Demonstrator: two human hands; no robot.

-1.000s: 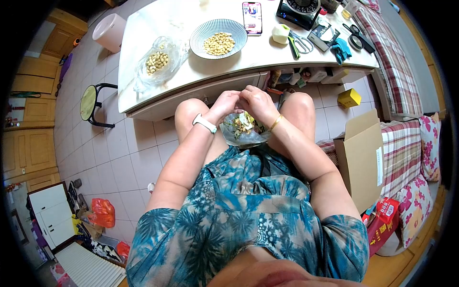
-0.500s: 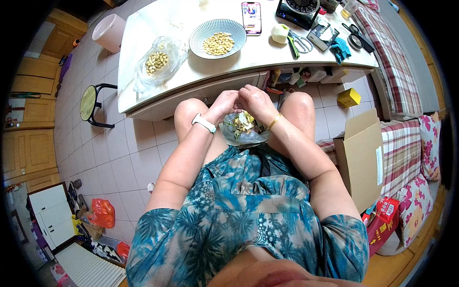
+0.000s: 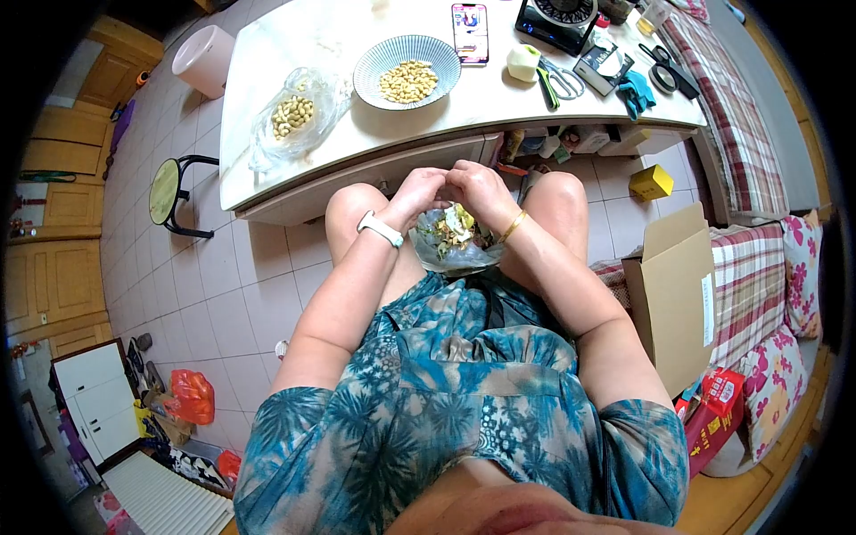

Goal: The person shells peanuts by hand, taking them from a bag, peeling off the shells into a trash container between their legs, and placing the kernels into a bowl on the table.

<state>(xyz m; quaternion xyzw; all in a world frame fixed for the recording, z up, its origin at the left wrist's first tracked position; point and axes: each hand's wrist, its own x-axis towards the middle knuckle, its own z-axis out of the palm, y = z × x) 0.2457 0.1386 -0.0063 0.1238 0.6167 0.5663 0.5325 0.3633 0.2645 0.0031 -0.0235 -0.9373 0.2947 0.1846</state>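
My left hand [image 3: 423,193], with a white watch on its wrist, and my right hand [image 3: 482,193], with a gold bracelet, meet at the fingertips above my lap. Both have curled, closed fingers; whatever they pinch is hidden behind them. Just below, between my knees, hangs a clear plastic bag [image 3: 443,254] with peels and scraps in it. On the table beyond are a striped bowl [image 3: 370,60] of small yellowish kernels [image 3: 408,82] and an opened plastic bag [image 3: 328,105] of pale nuts, perhaps peanuts in the shell [image 3: 292,117].
On the white table [image 3: 267,36] lie a phone [image 3: 470,34], a peeled pale fruit [image 3: 522,62], scissors [image 3: 565,83], a teal cloth [image 3: 636,94] and a black fan [image 3: 557,22]. A stool [image 3: 166,193] stands left; a cardboard box [image 3: 669,303] sits on the right.
My fingers have shifted very slightly where they meet. The bowl, the bags and everything on the table look unmoved.
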